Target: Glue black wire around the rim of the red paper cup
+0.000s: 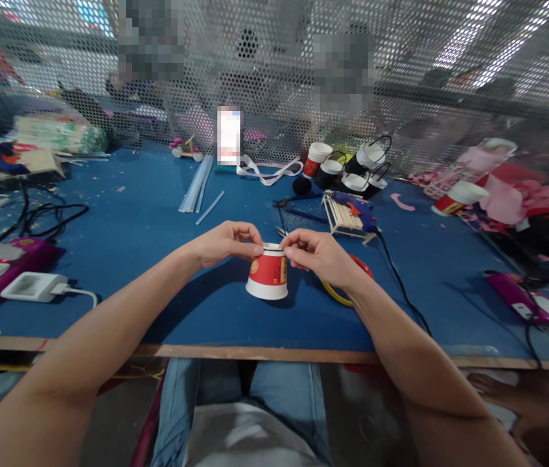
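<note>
A red and white paper cup [269, 271] stands upside down on the blue table, its wide white rim on the surface. A thin dark line, perhaps a cord, runs round its narrow upper end. My left hand [235, 244] pinches the left side of that upper edge between thumb and fingers. Opposite it, my right hand [310, 251] pinches the right side in the same way. Whether the fingertips also grip the dark line is too small to tell. Just behind the cup lie pliers with blue handles [303, 211], their tips partly hidden by my right hand.
A blue glue gun [359, 211] rests on a small wooden stick rack [339, 217], its cord trailing right. Yellow and red handles [335, 292] lie under my right forearm. Several cups [320, 155], clear glue sticks [196, 185] and a lit phone [229, 136] stand or lie behind.
</note>
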Available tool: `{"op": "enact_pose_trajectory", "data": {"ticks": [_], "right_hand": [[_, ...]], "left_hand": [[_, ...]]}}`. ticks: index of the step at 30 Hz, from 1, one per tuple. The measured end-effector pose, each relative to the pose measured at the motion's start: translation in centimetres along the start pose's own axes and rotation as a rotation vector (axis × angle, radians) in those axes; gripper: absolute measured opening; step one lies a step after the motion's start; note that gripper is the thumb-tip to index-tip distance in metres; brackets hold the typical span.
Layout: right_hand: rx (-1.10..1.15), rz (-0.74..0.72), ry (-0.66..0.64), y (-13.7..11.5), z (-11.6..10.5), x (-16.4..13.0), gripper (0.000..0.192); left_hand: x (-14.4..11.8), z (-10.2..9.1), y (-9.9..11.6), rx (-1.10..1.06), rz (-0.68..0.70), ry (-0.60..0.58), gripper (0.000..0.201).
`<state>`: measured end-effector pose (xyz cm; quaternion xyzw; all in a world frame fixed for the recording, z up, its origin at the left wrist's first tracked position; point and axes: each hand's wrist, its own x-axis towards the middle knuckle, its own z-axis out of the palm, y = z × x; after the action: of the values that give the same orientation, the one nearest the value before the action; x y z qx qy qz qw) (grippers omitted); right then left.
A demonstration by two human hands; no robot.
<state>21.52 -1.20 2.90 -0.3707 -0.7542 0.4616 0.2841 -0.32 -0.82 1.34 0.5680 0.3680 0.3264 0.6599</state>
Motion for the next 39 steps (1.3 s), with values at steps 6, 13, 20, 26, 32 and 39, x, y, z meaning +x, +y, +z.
{"op": "enact_pose_trajectory", "data": {"ticks": [6, 13, 20, 26, 32, 39], "right_hand": [[-0.085, -0.065, 0.015, 0.4, -0.4, 0.1, 0.015], [-0.271, -0.209, 0.122, 0.5, -0.8, 0.0, 0.017], [-0.193, -0.249, 0.038, 0.7, -0.3, 0.2, 0.012], [-0.098, -0.175, 0.02, 1.2, -0.4, 0.3, 0.013], [-0.036, -0.056, 0.07, 1.3, -0.4, 0.5, 0.017], [0.003, -0.052, 0.369, 1.7, 0.4, 0.9, 0.019]], "left_hand": [[0.0, -0.1, 0.1, 0.011, 0.003, 0.001, 0.02], [-0.1, -0.1, 0.1, 0.008, 0.012, -0.026, 0.02], [0.0, -0.2, 0.0, 0.013, 0.019, -0.027, 0.021], [0.1, -0.2, -0.4, -0.023, 0.007, -0.022, 0.024], [-0.1, -0.4, -0.4, -0.09, 0.012, -0.023, 0.056], [-0.3, 0.2, -0.6, 0.063, 0.034, 0.094, 0.07]]}}
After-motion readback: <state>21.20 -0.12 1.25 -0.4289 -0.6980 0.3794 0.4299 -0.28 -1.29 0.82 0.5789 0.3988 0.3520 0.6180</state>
